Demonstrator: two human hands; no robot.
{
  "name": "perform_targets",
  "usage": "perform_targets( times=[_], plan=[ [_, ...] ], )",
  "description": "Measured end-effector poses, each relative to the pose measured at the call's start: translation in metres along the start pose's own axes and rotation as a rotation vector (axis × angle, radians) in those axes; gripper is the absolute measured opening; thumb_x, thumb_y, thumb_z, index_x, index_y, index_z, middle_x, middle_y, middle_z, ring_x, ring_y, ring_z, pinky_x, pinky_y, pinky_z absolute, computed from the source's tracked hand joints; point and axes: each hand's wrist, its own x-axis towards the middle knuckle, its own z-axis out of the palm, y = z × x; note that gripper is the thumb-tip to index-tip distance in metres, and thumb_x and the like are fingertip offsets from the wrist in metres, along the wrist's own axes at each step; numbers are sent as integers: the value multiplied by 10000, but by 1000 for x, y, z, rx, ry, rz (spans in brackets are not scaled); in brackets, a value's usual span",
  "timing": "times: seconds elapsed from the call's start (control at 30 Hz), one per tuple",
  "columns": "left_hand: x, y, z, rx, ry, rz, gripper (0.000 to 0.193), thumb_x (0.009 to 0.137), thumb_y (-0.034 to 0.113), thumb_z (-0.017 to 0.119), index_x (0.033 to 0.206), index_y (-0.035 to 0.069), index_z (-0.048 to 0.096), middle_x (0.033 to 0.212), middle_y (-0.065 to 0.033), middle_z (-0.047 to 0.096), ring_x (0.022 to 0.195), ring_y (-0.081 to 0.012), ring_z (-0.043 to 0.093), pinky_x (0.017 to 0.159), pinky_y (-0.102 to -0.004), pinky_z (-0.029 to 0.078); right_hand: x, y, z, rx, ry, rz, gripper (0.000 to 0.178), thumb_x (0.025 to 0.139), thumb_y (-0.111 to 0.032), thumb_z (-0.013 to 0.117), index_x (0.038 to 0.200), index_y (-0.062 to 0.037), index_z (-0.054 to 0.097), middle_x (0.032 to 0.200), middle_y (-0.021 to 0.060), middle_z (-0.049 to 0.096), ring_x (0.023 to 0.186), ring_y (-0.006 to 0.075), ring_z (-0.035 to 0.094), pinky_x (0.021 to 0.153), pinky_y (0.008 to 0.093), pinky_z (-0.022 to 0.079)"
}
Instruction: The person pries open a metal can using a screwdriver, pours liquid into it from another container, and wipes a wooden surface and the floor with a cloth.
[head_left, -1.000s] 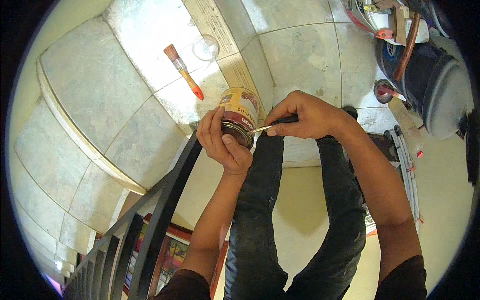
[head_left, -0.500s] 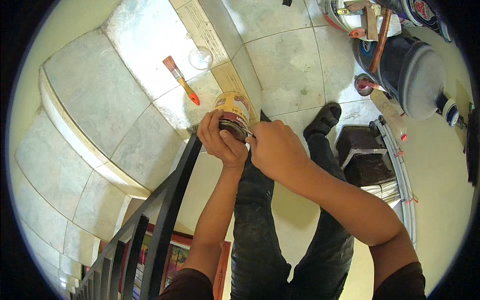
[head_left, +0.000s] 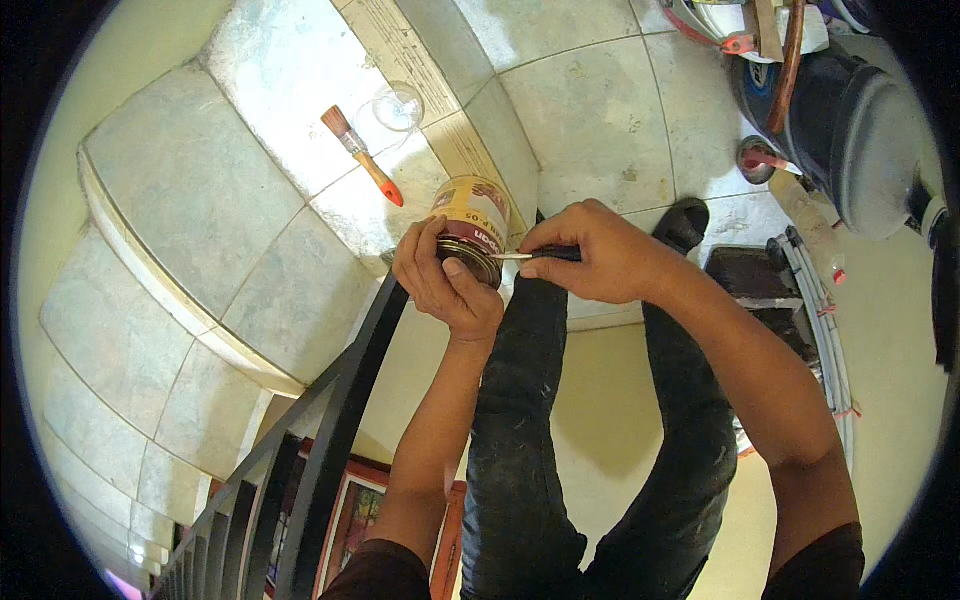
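Observation:
A yellow and maroon paint can (head_left: 470, 208) is tipped on its side, its round metal lid turned toward me. My left hand (head_left: 445, 275) is wrapped around the lid end, thumb and fingers on the rim. In my right hand (head_left: 610, 255) is a screwdriver (head_left: 553, 254) with a black handle, and its thin metal shaft reaches the lid's edge. The fingers partly cover the lid, so I cannot tell whether it is lifted. Just beyond the can, a paintbrush (head_left: 362, 156) with an orange-tipped handle lies on the tiles beside a clear round plastic piece (head_left: 398, 107).
Tiled steps (head_left: 270, 250) rise on the left, bordered by a black metal railing (head_left: 350, 400). A large dark water jug (head_left: 850, 140) lies at right, near a small pot with a brush (head_left: 757, 160). Grey pipes (head_left: 815, 310) and dark blocks (head_left: 750, 270) stand below it.
My right hand has moved right and slightly up, showing more of the screwdriver. My left hand still grips the can. The view has shifted a little.

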Motion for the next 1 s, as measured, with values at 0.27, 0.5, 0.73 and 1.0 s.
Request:
perform_targets(
  times=[0.27, 0.5, 0.73, 1.0],
  plan=[
    [-1, 1, 4, -15, 37, 20, 463, 1171, 261, 362, 1361, -76, 617, 1332, -223, 638, 1243, -377, 579, 1098, -495, 436, 14, 12, -14, -18, -49, -193, 242, 957, -177, 785, 1092, 23, 802, 819, 185, 759, 710, 239, 689, 700, 396, 539],
    [1, 6, 7, -43, 112, -22, 456, 1152, 280, 380, 1270, -27, 696, 1274, -213, 679, 1192, -383, 599, 1071, -502, 439, -13, -74, 58, -185, 335, 276, 251, 969, -184, 722, 971, 65, 750, 899, 327, 726, 893, 510, 736, 852, 563, 599],
    [2, 3, 4, -23, 99, -24, 472, 1151, 303, 372, 1255, -23, 697, 1252, -207, 692, 1195, -391, 602, 1076, -518, 432, -1, -75, 40, -299, 263, 265, 217, 943, -183, 746, 1007, 19, 790, 937, 287, 752, 913, 472, 750, 862, 545, 597],
    [3, 3, -1, -4, 19, -35, 472, 1164, 290, 355, 1317, -45, 651, 1329, -225, 646, 1259, -388, 577, 1103, -516, 429, 24, -3, -18, -139, -70, -116, 257, 931, -197, 802, 1045, 34, 802, 868, 161, 787, 734, 268, 709, 728, 376, 558]
  ],
)
